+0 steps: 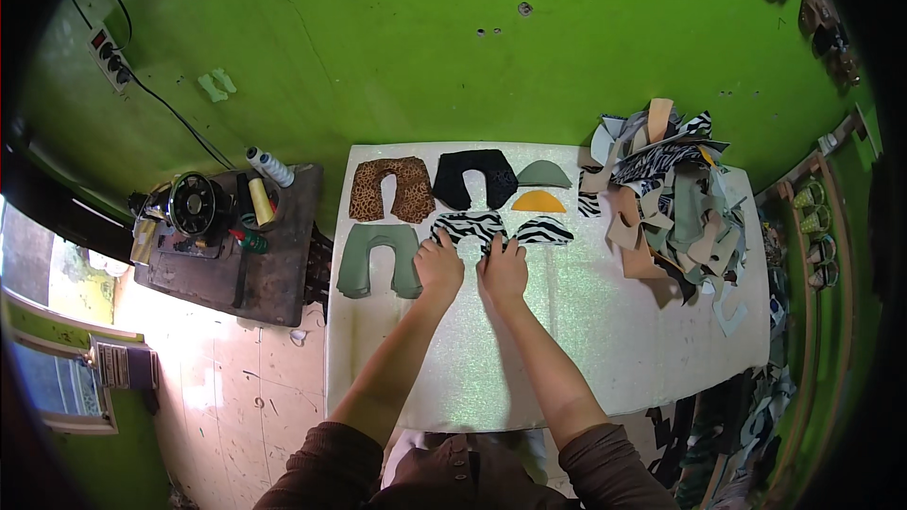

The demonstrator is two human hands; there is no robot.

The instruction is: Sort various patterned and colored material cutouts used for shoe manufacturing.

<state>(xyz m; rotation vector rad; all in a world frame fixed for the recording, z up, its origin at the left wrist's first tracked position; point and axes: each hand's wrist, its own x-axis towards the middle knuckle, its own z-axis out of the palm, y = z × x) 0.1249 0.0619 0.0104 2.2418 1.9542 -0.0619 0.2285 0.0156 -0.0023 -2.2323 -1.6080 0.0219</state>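
Observation:
On the white table lies a zebra-print U-shaped piece [470, 224], apparently cut fabric or leather. My left hand [440, 266] is closed on its left leg, and my right hand [504, 269] on its right leg. The hands cover much of both legs. Left of my left hand sits a pile of sage-green U-shaped pieces [351, 262]. Beyond are leopard-print U-shaped pieces [364, 191] and black U-shaped pieces [454, 184]. Half-round pieces lie right of these: green [545, 174], yellow [539, 201] and zebra-print [545, 230], the last close to my right fingers.
A large heap of offcuts [675, 208] covers the right side of the white table [567, 349]. At left, a sewing machine [194, 203] and thread cones [274, 168] stand on a dark table [274, 274]. Sandals [814, 219] sit on a rack at far right.

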